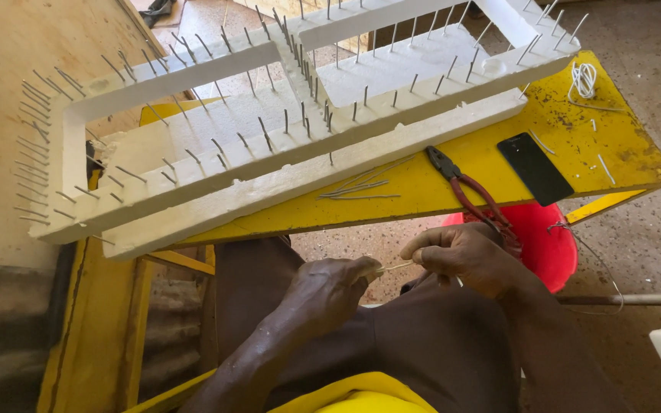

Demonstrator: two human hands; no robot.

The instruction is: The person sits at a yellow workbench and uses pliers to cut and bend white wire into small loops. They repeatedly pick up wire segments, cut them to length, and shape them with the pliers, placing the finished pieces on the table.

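- Currently, your left hand (329,289) is hovering over your lap, its fingers pinched together on one end of a thin pale stick (396,266).
- Your right hand (464,256) is gripping the other end of that stick, fingers curled shut around it; the two hands are sitting close together, joined only by the stick.
- The stick is lying roughly level between both hands, just below the near edge of the yellow table (560,115).
- A white foam frame (269,164) is resting on the table, tilted across it, with many thin metal pins standing out of its bars.
- A long white foam strip (307,177) is lying against the near side of the frame.
- A small bundle of loose metal pins (357,189) is lying on the table just beside that strip.
- Pliers with red handles (464,191) are resting near the table's edge, handles hanging over it toward your right hand.
- A black phone (535,168) is lying flat to the right of the pliers.
- A coil of white cord (583,80) is sitting at the far right corner.
- A red bucket (545,237) is standing on the floor beneath the table, behind your right hand.
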